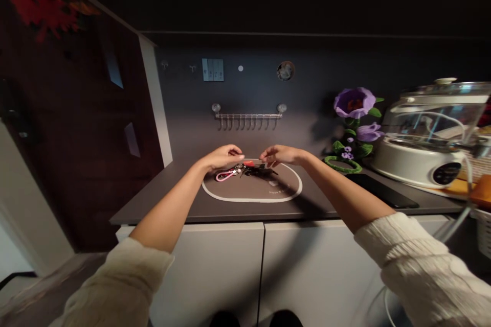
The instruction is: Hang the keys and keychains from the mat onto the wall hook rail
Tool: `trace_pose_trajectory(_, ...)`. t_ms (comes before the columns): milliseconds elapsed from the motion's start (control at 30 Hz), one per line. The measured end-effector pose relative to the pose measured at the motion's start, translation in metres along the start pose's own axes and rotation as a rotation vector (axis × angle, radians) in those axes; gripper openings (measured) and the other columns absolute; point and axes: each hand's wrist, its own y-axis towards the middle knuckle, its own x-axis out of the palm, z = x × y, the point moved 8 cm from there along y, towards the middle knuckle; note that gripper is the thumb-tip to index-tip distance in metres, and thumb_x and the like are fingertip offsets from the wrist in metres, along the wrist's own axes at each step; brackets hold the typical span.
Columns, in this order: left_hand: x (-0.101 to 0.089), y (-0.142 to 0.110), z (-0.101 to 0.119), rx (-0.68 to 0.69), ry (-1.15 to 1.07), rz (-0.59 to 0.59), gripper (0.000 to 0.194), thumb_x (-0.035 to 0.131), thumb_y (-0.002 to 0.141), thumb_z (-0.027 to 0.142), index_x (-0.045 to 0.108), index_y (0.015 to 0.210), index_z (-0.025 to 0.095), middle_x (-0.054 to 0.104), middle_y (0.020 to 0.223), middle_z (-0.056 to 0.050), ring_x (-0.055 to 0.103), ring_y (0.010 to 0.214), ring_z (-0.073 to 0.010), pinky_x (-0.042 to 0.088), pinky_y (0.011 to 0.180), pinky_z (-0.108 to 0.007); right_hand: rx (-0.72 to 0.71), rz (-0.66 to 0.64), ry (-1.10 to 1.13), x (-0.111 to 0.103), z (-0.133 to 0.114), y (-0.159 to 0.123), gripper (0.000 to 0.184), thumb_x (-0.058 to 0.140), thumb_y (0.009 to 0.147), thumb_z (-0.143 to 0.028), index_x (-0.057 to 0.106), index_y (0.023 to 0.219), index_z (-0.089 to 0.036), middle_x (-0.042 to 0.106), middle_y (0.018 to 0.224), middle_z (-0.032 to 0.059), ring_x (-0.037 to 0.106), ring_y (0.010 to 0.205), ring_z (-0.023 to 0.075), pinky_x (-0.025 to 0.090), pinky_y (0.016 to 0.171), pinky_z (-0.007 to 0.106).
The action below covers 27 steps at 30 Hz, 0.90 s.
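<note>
My left hand (225,156) and my right hand (279,155) face each other just above an oval brown mat (245,193) with a pale rim. Between their fingertips runs a thin pale strip (252,159), seen edge-on, each end pinched by one hand. What kind of thing it is cannot be made out. Beneath the hands, a bunch of keys (251,170) lies on the mat, dark and partly in shadow. A pink strap loop (226,176) is among them, along with a small red piece (249,163).
On the back wall hangs a clear rail with several hooks (249,116). To the right stand purple artificial flowers (355,104), a black phone-like slab (383,191) and a white appliance with a clear dome (422,158). White cabinet doors (215,265) are below the counter (153,194).
</note>
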Motion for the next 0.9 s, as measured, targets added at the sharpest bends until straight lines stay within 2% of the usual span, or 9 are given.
trace_pose_trajectory(67,0.011,-0.004,0.026,0.049,-0.17,-0.163,0.043,0.059,0.066,0.053,0.057,0.082,0.013,0.06,0.082,-0.004,0.055,0.078,-0.0128,0.042,0.075,-0.028,-0.067,-0.142,0.187,0.019,-0.024,-0.006,0.028,0.065,0.07,-0.034,0.06,0.086,-0.012,0.064,0.078,0.0065,0.058,0.064,0.0102,0.046,0.063,0.023)
trace_pose_trajectory(100,0.012,-0.006,0.036,0.059,-0.277,-0.184,0.043,0.057,0.067,0.055,0.055,0.074,0.013,0.058,0.073,-0.003,0.054,0.072,-0.0115,0.042,0.073,-0.028,-0.096,-0.167,0.271,0.026,-0.034,-0.008,0.031,0.062,0.071,-0.04,0.059,0.083,-0.011,0.063,0.076,0.0065,0.057,0.063,0.0101,0.045,0.063,0.022)
trace_pose_trajectory(200,0.009,-0.008,0.044,0.032,-0.51,-0.094,0.056,0.04,0.069,0.069,0.04,0.051,0.016,0.04,0.048,0.002,0.044,0.051,-0.008,0.042,0.062,-0.028,-0.118,-0.125,0.454,0.038,-0.046,-0.006,0.054,0.039,0.075,-0.065,0.052,0.061,-0.014,0.053,0.051,0.0012,0.046,0.046,0.0072,0.039,0.048,0.02)
trace_pose_trajectory(267,0.012,-0.011,0.03,-0.053,-0.581,-0.028,0.062,0.024,0.068,0.076,0.029,0.044,0.018,0.026,0.038,0.004,0.035,0.042,-0.0069,0.037,0.052,-0.026,-0.109,-0.077,0.532,0.046,-0.04,0.0,0.064,0.021,0.071,-0.074,0.038,0.048,-0.017,0.036,0.037,-0.0032,0.032,0.035,0.0058,0.03,0.038,0.019)
trace_pose_trajectory(333,0.018,-0.017,0.01,-0.113,-0.658,0.015,0.065,0.015,0.066,0.078,0.025,0.042,0.019,0.019,0.036,0.004,0.029,0.038,-0.0065,0.032,0.045,-0.025,-0.102,-0.061,0.593,0.057,-0.028,0.004,0.066,0.011,0.068,-0.077,0.027,0.043,-0.019,0.022,0.032,-0.0054,0.02,0.031,0.0052,0.021,0.033,0.019)
trace_pose_trajectory(467,0.035,-0.034,-0.032,-0.225,-0.745,0.025,0.066,0.009,0.061,0.082,0.018,0.039,0.02,0.014,0.033,0.004,0.02,0.033,-0.0055,0.021,0.038,-0.024,-0.082,-0.113,0.692,0.081,0.0,0.004,0.065,0.007,0.066,-0.079,0.017,0.041,-0.02,0.015,0.032,-0.0061,0.014,0.031,0.0045,0.014,0.032,0.019)
trace_pose_trajectory(533,0.04,-0.041,-0.046,-0.257,-0.762,0.031,0.066,0.008,0.061,0.082,0.016,0.039,0.021,0.013,0.033,0.004,0.017,0.032,-0.0053,0.018,0.038,-0.024,-0.084,-0.107,0.726,0.087,0.011,0.002,0.064,0.005,0.066,-0.078,0.015,0.04,-0.02,0.013,0.032,-0.0062,0.012,0.031,0.0044,0.012,0.032,0.019)
trace_pose_trajectory(667,0.045,-0.045,-0.055,-0.275,-0.758,0.028,0.065,0.002,0.059,0.082,0.014,0.039,0.021,0.012,0.032,0.004,0.015,0.033,-0.0053,0.015,0.038,-0.025,-0.111,-0.045,0.735,0.087,0.019,0.0,0.063,0.005,0.068,-0.077,0.014,0.041,-0.021,0.012,0.033,-0.0067,0.01,0.031,0.0045,0.012,0.032,0.019)
trace_pose_trajectory(900,0.041,-0.045,-0.056,-0.291,-0.699,0.083,0.065,0.001,0.059,0.082,0.016,0.04,0.021,0.012,0.033,0.004,0.016,0.032,-0.0056,0.017,0.038,-0.025,-0.127,-0.028,0.721,0.087,0.017,0.001,0.063,0.009,0.07,-0.076,0.014,0.042,-0.02,0.013,0.032,-0.0065,0.01,0.03,0.0043,0.011,0.032,0.019)
